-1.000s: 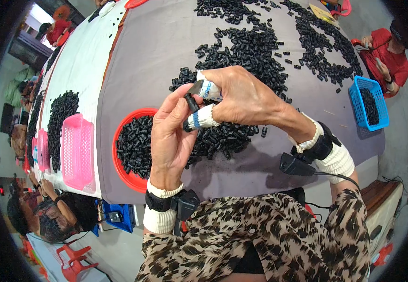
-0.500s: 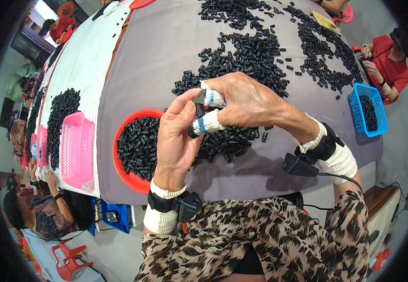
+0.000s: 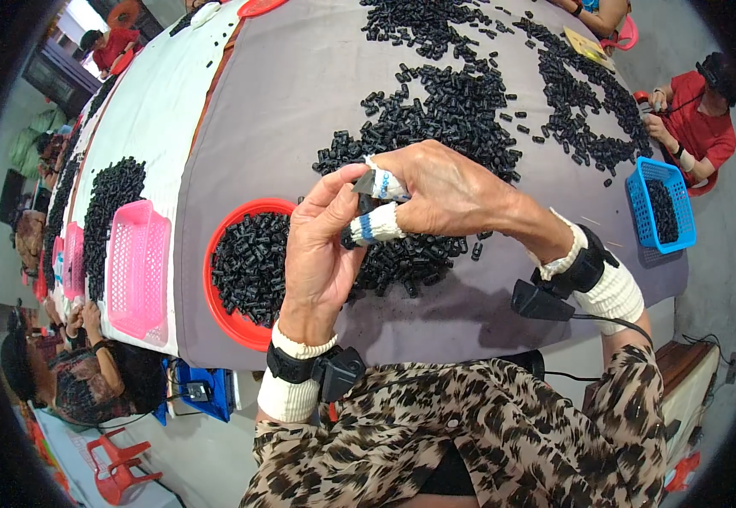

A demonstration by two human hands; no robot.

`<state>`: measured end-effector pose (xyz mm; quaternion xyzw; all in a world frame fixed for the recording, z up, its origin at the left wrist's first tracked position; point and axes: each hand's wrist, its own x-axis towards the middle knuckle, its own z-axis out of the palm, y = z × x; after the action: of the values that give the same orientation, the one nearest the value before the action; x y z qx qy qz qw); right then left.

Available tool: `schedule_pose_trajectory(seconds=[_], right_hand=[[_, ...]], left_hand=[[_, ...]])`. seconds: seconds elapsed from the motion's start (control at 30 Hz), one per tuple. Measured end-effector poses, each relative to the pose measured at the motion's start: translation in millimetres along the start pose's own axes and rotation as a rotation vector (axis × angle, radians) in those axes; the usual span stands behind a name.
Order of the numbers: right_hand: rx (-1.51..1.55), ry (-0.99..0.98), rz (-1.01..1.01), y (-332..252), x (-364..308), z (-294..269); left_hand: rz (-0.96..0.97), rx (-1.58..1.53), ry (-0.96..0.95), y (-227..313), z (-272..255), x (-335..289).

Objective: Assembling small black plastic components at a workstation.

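Grey cloth (image 3: 283, 102) covers the counter (image 3: 249, 169), which reaches away beyond both hands and presumably gives the small parts a soft, non-slip bed. On it, directly beyond and beneath the hands, spreads a heap of short black pieces (image 3: 457, 110), apparently kept within easy reach. Beside the left hand, on its outer side, the red basin (image 3: 231, 328) holds more such pieces, its raised rim probably serving to keep them apart from the heap. Farther out on that side stands a pink basket (image 3: 165, 271); well beyond the right hand, a blue basket (image 3: 678, 203) contains black pieces.

The 2 hands meet above the heap. The left hand (image 3: 327, 224) has thumb and fingertips pinched together on 1 black piece (image 3: 366, 204), mostly hidden, seemingly to steady it. The right hand (image 3: 448, 186) comes across from the other side, its thumb and forefinger curled in around a flat, pointed dark blade (image 3: 367, 182), whose tip lies by the left fingertips. White wraps (image 3: 376, 227) sheathe these 2 digits, probably as protection from the edge. At the thumb wrap's end sits a black tip (image 3: 349, 238); whether it is a cap or another piece cannot be told.
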<state>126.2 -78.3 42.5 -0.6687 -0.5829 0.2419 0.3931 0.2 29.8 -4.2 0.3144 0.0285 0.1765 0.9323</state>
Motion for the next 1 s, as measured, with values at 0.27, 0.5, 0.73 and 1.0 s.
schedule_pose_trajectory(seconds=[0.27, 0.5, 0.73, 1.0], right_hand=[[-0.140, 0.053, -0.096, 11, -3, 5], [0.060, 0.015, 0.021, 1, -1, 2], [0.040, 0.029, 0.058, -5, -3, -1], [0.012, 0.009, 0.056, -1, -2, -1]], left_hand=[[-0.001, 0.103, 0.032, 0, 1, 0], [-0.016, 0.010, -0.004, 3, 1, 1], [-0.026, -0.080, -0.032, -1, -2, 1], [-0.037, -0.103, -0.037, -2, -2, 1]])
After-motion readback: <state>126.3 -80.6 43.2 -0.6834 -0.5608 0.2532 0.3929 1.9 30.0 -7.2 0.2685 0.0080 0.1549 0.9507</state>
